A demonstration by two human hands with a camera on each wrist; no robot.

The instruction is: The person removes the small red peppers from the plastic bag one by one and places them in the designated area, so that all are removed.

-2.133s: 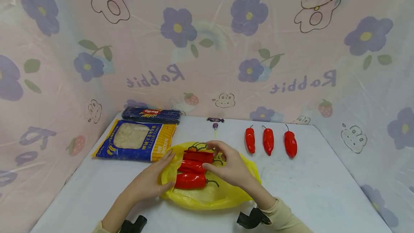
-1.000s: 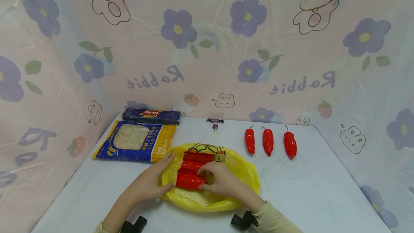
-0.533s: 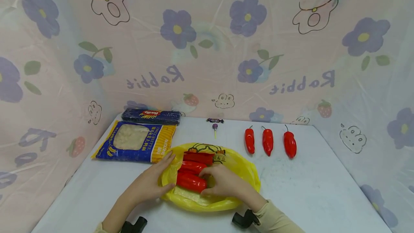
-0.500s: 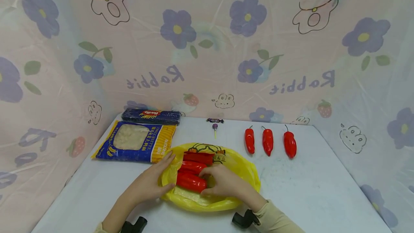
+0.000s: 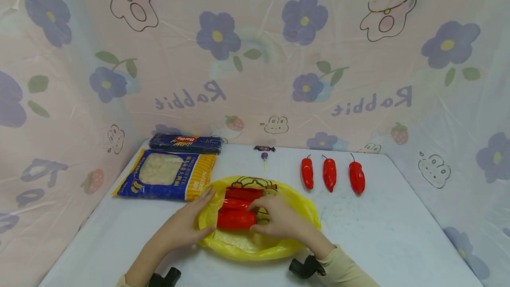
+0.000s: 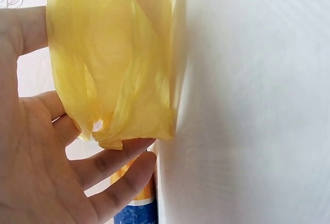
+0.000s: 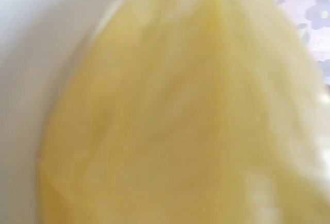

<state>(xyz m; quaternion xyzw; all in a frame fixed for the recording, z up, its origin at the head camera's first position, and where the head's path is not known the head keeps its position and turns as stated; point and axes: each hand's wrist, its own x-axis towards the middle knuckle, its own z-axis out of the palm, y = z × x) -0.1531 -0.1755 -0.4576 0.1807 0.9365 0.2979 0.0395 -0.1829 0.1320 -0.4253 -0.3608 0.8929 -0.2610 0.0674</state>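
Note:
A yellow plastic bag [image 5: 279, 245] lies with its mouth open at the table's middle. My left hand [image 5: 187, 220] grips the bag's left rim; in the left wrist view, some fingers tuck behind the thin film [image 6: 113, 54] and others stay outside. Several red chili peppers lie side by side in the bag. My right hand [image 5: 283, 218] reaches in from the right, with thumb and finger on either side of the stem end of the nearest chili pepper [image 5: 236, 220]. Its stem is hidden. The right wrist view shows only blurred yellow film [image 7: 170, 105].
A blue and yellow pasta bag [image 5: 161, 175] lies left of the yellow bag, with a dark blue spaghetti pack [image 5: 185, 144] behind it. A wrapped candy [image 5: 264, 148] and a lollipop [image 5: 264, 158] lie at the back. Red chili peppers [image 5: 329, 174] form a row at right.
My right hand came down from over the peppers to the nearest one. That pepper tilted, then turned level again as the hand shifted slightly right. The left hand stayed on the rim.

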